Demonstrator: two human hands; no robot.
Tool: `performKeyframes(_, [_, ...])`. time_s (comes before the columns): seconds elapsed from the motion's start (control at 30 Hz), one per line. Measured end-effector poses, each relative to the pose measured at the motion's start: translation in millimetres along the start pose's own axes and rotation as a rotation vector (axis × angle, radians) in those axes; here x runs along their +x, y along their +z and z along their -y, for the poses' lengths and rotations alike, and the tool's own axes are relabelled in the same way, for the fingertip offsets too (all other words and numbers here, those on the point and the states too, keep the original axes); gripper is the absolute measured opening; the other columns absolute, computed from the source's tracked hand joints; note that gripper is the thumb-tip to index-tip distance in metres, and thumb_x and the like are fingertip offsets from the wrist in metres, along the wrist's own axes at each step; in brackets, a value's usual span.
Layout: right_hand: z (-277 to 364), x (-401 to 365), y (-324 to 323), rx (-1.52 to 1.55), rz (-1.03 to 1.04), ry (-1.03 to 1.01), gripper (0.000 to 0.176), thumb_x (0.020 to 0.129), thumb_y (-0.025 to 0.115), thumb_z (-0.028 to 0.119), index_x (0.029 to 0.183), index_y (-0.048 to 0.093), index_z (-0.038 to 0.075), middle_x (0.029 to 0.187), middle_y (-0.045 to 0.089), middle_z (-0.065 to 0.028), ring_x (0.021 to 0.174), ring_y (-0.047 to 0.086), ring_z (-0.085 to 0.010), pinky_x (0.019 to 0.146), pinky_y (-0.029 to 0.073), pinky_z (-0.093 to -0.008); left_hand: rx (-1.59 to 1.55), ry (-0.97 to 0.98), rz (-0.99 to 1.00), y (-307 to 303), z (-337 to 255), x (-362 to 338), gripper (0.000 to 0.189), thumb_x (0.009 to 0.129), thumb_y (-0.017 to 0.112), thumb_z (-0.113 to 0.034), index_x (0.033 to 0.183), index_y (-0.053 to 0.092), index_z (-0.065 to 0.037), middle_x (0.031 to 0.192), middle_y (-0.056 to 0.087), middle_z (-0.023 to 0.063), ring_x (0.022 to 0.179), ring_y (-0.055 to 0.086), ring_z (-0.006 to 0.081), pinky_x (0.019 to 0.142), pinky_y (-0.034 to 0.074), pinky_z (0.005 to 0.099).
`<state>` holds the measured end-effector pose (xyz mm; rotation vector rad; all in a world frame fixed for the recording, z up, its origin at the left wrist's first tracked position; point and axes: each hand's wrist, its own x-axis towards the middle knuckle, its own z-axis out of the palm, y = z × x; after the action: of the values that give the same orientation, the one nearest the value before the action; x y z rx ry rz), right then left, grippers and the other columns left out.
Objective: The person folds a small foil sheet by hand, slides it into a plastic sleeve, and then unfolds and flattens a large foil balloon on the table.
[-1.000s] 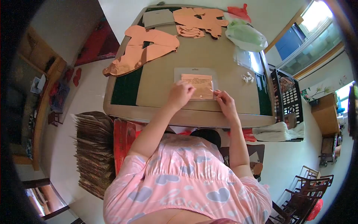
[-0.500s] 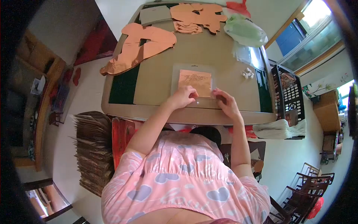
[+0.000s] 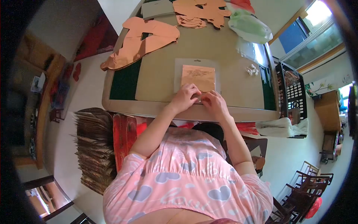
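Observation:
A clear plastic bag (image 3: 178,74) with a hang hole at its top lies flat on the table. Inside it is an orange sheet (image 3: 198,76) with several lines of dark print. My left hand (image 3: 185,98) is closed at the bag's lower edge, thumb and fingers pinched together. Right beside it, my right hand (image 3: 214,103) is closed too, its fingertips close to the left ones. Both appear to grip the lower end of the bag; the fingers hide most of that edge.
Orange foil cut-outs (image 3: 149,37) lie at the back left, near a grey stack (image 3: 157,8). To the right are small white pieces (image 3: 252,70), clear bags (image 3: 254,52) and a green-white plastic bag (image 3: 249,28). A black crate (image 3: 294,89) stands past the table's right edge.
My right hand has moved left from the bag's lower right corner to meet my left hand at the middle of the lower edge. The view has shifted slightly.

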<state>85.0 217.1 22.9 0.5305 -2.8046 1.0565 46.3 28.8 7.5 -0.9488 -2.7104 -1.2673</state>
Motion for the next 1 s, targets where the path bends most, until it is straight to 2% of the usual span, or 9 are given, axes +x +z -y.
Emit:
performKeyframes(0.1, [-4.6, 2.2, 1.9, -0.025, 0.026, -0.028, 0.011, 0.078, 0.062, 0.008, 0.089, 0.063, 0.006, 0.089, 0.06, -0.0129, 0.089, 0.057, -0.0341, 0.08, 0.047, -0.0415, -0.025, 0.012, -0.013, 4.4, 5.0, 0.5, 0.019, 0.075, 0.071, -0.011, 0.092, 0.065, -0.008, 0.1, 0.059, 0.0088, 0.102, 0.055, 0.0292, 0.091, 0.045, 0.0387])
performKeyframes(0.2, [6.5, -1.7, -15.5, 0.187, 0.122, 0.009, 0.009, 0.079, 0.061, 0.008, 0.088, 0.062, 0.005, 0.089, 0.061, -0.0138, 0.086, 0.058, -0.0346, 0.077, 0.048, -0.039, -0.016, 0.027, -0.009, 5.2, 6.6, 0.9, 0.019, 0.075, 0.071, -0.012, 0.092, 0.065, -0.007, 0.1, 0.059, 0.0087, 0.102, 0.055, 0.0291, 0.091, 0.045, 0.0388])
performKeyframes(0.3, [17.3, -11.6, -48.2, 0.556, 0.669, 0.159, 0.014, 0.078, 0.064, 0.008, 0.09, 0.063, 0.002, 0.083, 0.06, -0.0126, 0.072, 0.061, -0.0274, 0.066, 0.049, -0.0343, -0.021, 0.031, -0.022, 3.7, 4.9, -0.3, 0.019, 0.075, 0.071, -0.012, 0.092, 0.064, -0.007, 0.1, 0.059, 0.0087, 0.102, 0.055, 0.0294, 0.091, 0.046, 0.0386])
performKeyframes(0.4, [13.3, -10.3, -26.7, 0.242, 0.235, 0.207, 0.01, 0.08, 0.061, 0.008, 0.089, 0.063, 0.003, 0.088, 0.062, -0.0151, 0.082, 0.061, -0.0349, 0.073, 0.049, -0.0379, -0.055, -0.006, -0.016, 6.5, 5.5, -0.8, 0.018, 0.076, 0.071, -0.012, 0.092, 0.064, -0.007, 0.099, 0.059, 0.0087, 0.102, 0.055, 0.0298, 0.09, 0.046, 0.0383])
performKeyframes(0.5, [4.4, 0.8, -9.9, 0.157, 0.081, 0.103, 0.011, 0.08, 0.061, 0.008, 0.09, 0.063, 0.004, 0.09, 0.062, -0.0149, 0.086, 0.061, -0.0351, 0.075, 0.049, -0.0391, 0.0, 0.011, -0.018, 3.8, 3.6, 0.0, 0.018, 0.077, 0.071, -0.013, 0.092, 0.064, -0.007, 0.1, 0.059, 0.0089, 0.101, 0.055, 0.0301, 0.089, 0.046, 0.0383])
performKeyframes(0.7, [1.1, 7.0, 3.9, 0.007, 0.085, 0.043, 0.011, 0.079, 0.063, 0.008, 0.089, 0.062, 0.004, 0.096, 0.062, -0.016, 0.091, 0.06, -0.0359, 0.076, 0.048, -0.0415, -0.005, 0.035, -0.051, 7.2, 7.3, 0.3, 0.018, 0.077, 0.071, -0.014, 0.092, 0.064, -0.008, 0.1, 0.059, 0.0091, 0.1, 0.055, 0.0301, 0.09, 0.046, 0.039])
performKeyframes(0.8, [10.0, 4.1, -4.9, 0.08, 0.082, 0.131, 0.012, 0.079, 0.062, 0.007, 0.091, 0.063, 0.005, 0.095, 0.061, -0.0153, 0.091, 0.06, -0.0349, 0.076, 0.048, -0.0411, 0.002, 0.035, -0.055, 7.2, 6.6, -0.6, 0.017, 0.076, 0.071, -0.013, 0.091, 0.064, -0.008, 0.1, 0.059, 0.0086, 0.1, 0.055, 0.0297, 0.09, 0.045, 0.0389])
performKeyframes(0.9, [19.8, -10.8, -29.9, 0.209, 0.386, 0.223, 0.013, 0.079, 0.063, 0.009, 0.092, 0.064, 0.004, 0.085, 0.063, -0.0119, 0.078, 0.063, -0.0302, 0.071, 0.05, -0.0373, -0.007, 0.036, -0.057, 8.7, 8.0, -1.4, 0.017, 0.075, 0.071, -0.012, 0.09, 0.064, -0.007, 0.1, 0.059, 0.0082, 0.101, 0.054, 0.0291, 0.091, 0.045, 0.0388])
performKeyframes(1.0, [43.0, -23.9, -50.0, 0.383, 0.756, 0.146, 0.01, 0.081, 0.064, 0.008, 0.089, 0.065, 0.003, 0.08, 0.065, -0.0122, 0.075, 0.064, -0.0268, 0.07, 0.05, -0.0353, -0.009, 0.031, -0.062, 8.7, 6.4, -1.8, 0.017, 0.075, 0.071, -0.011, 0.09, 0.064, -0.007, 0.099, 0.059, 0.008, 0.102, 0.054, 0.0286, 0.091, 0.044, 0.0389])
